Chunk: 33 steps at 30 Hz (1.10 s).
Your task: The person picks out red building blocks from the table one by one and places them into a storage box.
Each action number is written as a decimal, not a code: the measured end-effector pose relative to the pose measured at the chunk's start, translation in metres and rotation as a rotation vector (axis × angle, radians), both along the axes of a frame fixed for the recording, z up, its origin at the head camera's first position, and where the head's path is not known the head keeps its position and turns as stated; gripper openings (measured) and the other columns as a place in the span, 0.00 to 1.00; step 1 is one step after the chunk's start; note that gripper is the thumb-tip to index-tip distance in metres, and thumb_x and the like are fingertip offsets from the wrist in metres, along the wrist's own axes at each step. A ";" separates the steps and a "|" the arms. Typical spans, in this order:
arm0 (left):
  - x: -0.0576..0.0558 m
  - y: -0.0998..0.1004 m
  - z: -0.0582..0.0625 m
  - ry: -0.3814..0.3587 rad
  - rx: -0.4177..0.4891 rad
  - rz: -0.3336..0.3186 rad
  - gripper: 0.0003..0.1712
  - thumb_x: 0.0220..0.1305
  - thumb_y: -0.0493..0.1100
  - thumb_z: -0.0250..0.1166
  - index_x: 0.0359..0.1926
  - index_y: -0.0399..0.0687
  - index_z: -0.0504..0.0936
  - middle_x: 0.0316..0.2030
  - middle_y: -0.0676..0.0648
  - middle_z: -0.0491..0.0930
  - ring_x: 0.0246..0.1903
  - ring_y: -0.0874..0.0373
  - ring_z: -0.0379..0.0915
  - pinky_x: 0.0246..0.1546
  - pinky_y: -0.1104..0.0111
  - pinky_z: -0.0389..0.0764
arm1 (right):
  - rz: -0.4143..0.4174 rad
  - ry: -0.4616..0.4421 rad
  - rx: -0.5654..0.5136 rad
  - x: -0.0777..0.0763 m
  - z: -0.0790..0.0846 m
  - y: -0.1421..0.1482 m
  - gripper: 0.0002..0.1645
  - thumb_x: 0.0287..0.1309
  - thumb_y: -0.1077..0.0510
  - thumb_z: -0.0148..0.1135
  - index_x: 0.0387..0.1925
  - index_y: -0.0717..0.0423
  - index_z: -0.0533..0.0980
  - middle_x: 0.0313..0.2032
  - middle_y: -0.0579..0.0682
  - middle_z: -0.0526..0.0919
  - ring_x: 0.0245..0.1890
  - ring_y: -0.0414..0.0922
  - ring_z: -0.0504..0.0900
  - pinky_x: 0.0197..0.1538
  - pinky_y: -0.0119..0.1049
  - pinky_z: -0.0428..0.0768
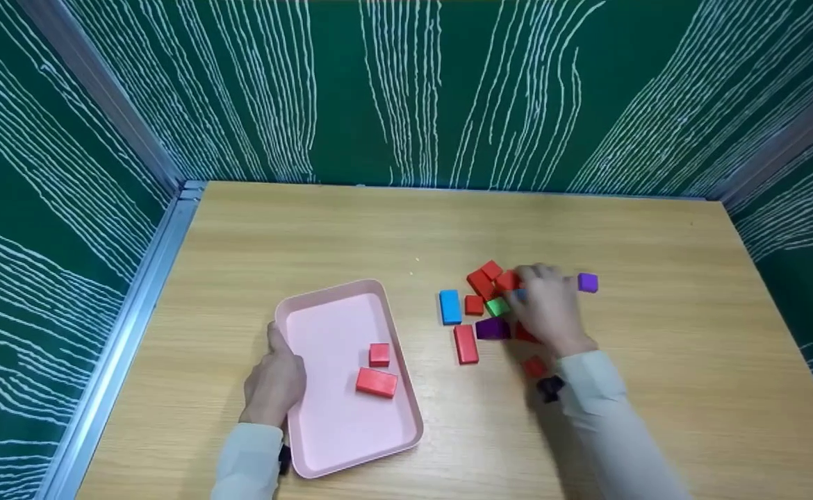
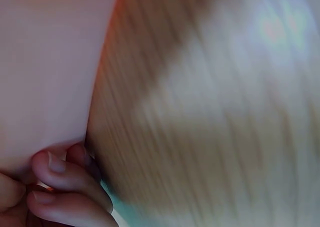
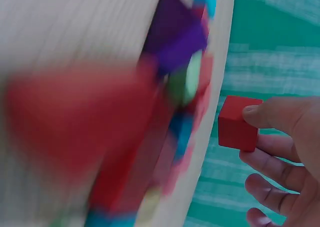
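My left hand [image 1: 274,382] grips the left rim of a pink tray [image 1: 330,444]. In the left wrist view, curled fingers [image 2: 70,179] meet the tray's edge [image 2: 50,87]. Inside the tray lie a small red cube [image 1: 379,355] and a longer red block [image 1: 376,382]. Over the scattered blocks, my right hand [image 1: 551,309] pinches a red cube [image 3: 239,123] between thumb and fingers, clear of the table in the right wrist view. Near it are a green block [image 1: 497,307], a dark purple block [image 1: 493,328] and several red ones, partly hidden by the hand.
Left of the pile lie a blue block [image 1: 450,307] and a red oblong block [image 1: 466,344]. A purple cube [image 1: 588,282] sits apart to the right, and a red block [image 1: 535,367] lies by the right wrist. Green, white-streaked panels [image 1: 406,90] enclose the wooden table [image 1: 309,229].
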State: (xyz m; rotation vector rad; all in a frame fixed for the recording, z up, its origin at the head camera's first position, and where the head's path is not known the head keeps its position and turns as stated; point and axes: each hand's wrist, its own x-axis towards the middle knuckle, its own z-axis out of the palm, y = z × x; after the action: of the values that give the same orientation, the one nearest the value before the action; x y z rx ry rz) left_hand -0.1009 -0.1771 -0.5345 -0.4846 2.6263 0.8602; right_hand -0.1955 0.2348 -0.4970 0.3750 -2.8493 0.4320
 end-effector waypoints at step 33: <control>-0.002 0.001 0.000 0.037 -0.013 -0.011 0.39 0.75 0.40 0.39 0.77 0.38 0.28 0.19 0.43 0.74 0.12 0.53 0.74 0.12 0.64 0.74 | 0.393 -0.196 0.047 0.022 -0.010 -0.177 0.25 0.58 0.49 0.73 0.57 0.49 0.82 0.52 0.49 0.83 0.46 0.49 0.73 0.47 0.46 0.72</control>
State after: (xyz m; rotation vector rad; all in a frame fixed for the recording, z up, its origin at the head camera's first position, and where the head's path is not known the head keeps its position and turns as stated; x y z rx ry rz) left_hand -0.1025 -0.1763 -0.5347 -0.4615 2.6673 0.8572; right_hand -0.1733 0.0577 -0.5067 0.9591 -2.9759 0.4956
